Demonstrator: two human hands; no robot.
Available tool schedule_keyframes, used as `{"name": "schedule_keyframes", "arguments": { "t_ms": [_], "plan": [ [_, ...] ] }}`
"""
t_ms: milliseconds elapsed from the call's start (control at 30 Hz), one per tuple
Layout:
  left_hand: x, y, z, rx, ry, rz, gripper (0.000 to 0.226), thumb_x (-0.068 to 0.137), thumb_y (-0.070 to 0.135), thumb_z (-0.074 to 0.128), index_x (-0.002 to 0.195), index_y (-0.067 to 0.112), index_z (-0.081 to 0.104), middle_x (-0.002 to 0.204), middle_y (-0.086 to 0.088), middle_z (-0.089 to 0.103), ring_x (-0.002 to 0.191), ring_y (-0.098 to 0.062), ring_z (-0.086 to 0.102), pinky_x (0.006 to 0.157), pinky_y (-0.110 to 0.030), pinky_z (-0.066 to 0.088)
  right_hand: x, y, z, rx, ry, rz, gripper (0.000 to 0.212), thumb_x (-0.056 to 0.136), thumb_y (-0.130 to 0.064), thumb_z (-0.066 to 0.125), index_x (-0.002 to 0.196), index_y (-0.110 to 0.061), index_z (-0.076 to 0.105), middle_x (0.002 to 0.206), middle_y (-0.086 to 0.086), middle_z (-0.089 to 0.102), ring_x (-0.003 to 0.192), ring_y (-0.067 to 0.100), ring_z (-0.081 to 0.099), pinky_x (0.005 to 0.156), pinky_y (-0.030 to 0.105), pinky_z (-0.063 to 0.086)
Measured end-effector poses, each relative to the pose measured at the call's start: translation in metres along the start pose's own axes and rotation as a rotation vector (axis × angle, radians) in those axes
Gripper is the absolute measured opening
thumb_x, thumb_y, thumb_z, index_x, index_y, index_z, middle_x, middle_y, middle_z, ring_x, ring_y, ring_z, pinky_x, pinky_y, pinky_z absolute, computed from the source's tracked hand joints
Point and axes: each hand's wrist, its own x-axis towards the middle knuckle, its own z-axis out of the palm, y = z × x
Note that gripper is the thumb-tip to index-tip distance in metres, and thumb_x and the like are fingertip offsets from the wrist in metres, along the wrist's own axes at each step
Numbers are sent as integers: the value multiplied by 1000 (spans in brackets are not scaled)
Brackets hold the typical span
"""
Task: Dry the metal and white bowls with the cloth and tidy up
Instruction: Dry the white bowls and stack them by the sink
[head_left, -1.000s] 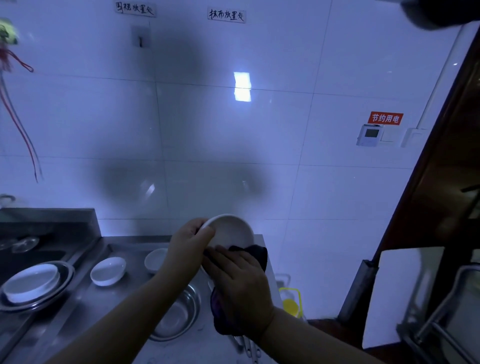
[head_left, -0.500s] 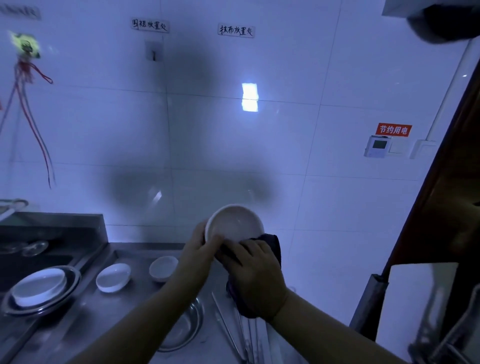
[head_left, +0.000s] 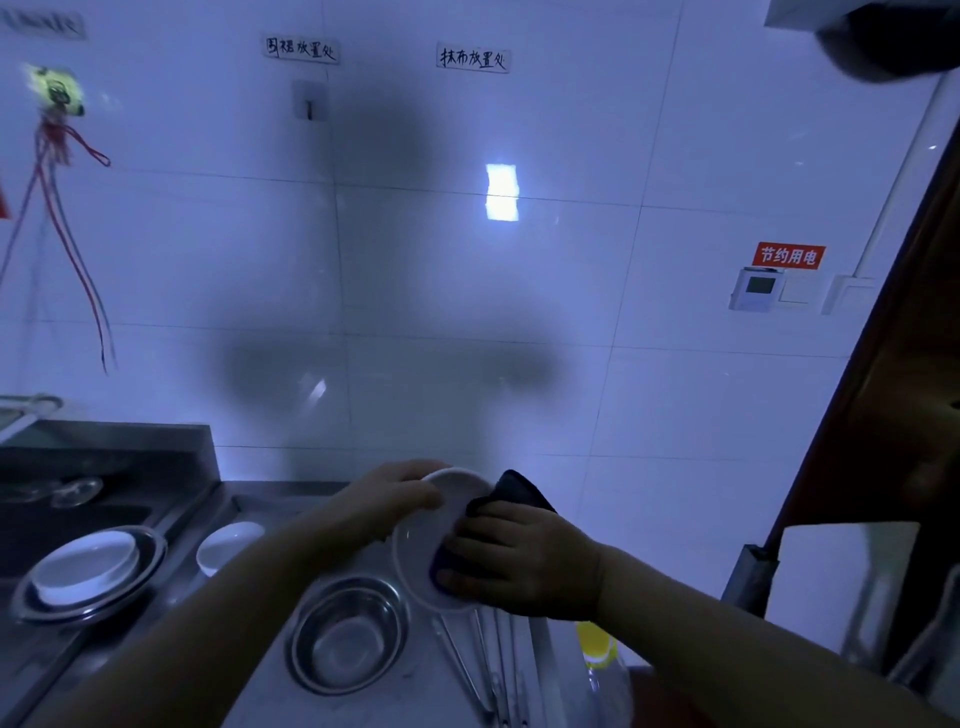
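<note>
My left hand (head_left: 387, 501) grips the far rim of a white bowl (head_left: 423, 540), tilted above the steel counter (head_left: 249, 691). My right hand (head_left: 519, 558) presses a dark cloth (head_left: 511, 493) into the bowl's inside; part of the cloth sticks up behind my fingers. Below the bowl an empty metal bowl (head_left: 347, 634) stands on the counter. Left of it sits a small white bowl (head_left: 228, 543). Further left a white dish (head_left: 85, 566) rests inside a wider metal bowl (head_left: 150, 564).
Metal utensils (head_left: 483, 665) lie along the counter's right side. A bottle with a yellow cap (head_left: 597, 649) stands beyond the right edge. A sink basin (head_left: 62, 514) is at left, the tiled wall (head_left: 467, 312) behind, a dark door frame (head_left: 883, 364) at right.
The white bowl and both hands have dropped lower, closer to the counter. My right hand has slid the cloth further into the bowl. The view has tilted a little.
</note>
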Motion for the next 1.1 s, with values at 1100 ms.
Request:
{"name": "schedule_keyframes", "arguments": {
  "t_ms": [1100],
  "plan": [
    [2, -22, 38, -234, 610, 240, 21, 95, 16, 47, 106, 27, 62, 99, 3, 66, 88, -8, 61, 71, -18, 50, 21, -23, 22, -62, 116, 389, 25, 95, -26, 57, 115, -15, 65, 110, 3, 69, 87, 18, 64, 75, 32, 52]
  ]
}}
